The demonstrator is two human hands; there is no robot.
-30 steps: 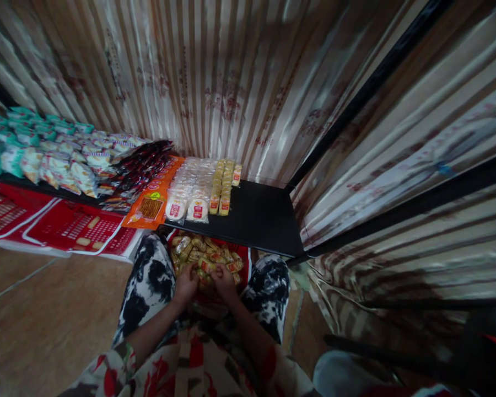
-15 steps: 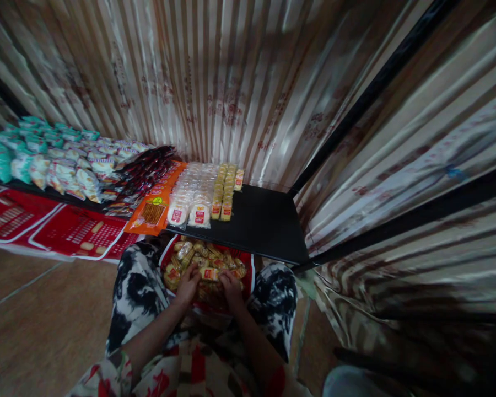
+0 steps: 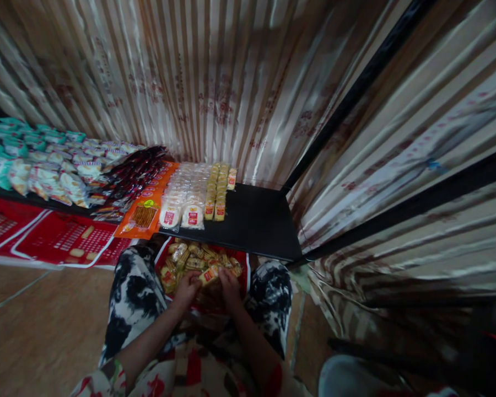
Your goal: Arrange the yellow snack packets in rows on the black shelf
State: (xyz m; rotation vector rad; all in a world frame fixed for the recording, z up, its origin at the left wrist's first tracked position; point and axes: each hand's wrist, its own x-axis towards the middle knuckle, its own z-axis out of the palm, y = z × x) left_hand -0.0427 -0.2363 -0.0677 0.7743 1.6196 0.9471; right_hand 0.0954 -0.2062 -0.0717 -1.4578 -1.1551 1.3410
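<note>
Between my two hands is a small yellow snack packet (image 3: pixel 209 275) with a red-and-white label, tilted up toward the right. My left hand (image 3: pixel 187 288) grips its left end, and my right hand (image 3: pixel 229 284) pinches its right end. Right beneath them, between my knees, a red basket (image 3: pixel 247 275) with a white rim holds many similar packets (image 3: pixel 196 251). On the black shelf (image 3: pixel 258 220) just beyond, two rows of the same yellow packets (image 3: pixel 215 193) stand lined up, with one packet (image 3: pixel 232 178) beginning a further row at the back right.
Left along the shelf lie clear-wrapped white crackers (image 3: pixel 193 216), an orange snack bag (image 3: pixel 143 215), dark red packets (image 3: pixel 134 176), and white and teal bags (image 3: pixel 14 146). Red baskets (image 3: pixel 72 242) sit under it. Black metal bars (image 3: pixel 355 99) and a striped curtain (image 3: pixel 240 82) border the shelf.
The packet in my hands has turned from level to tilted, its right end now higher. The whole view has shifted slightly, so the shelf goods appear further left.
</note>
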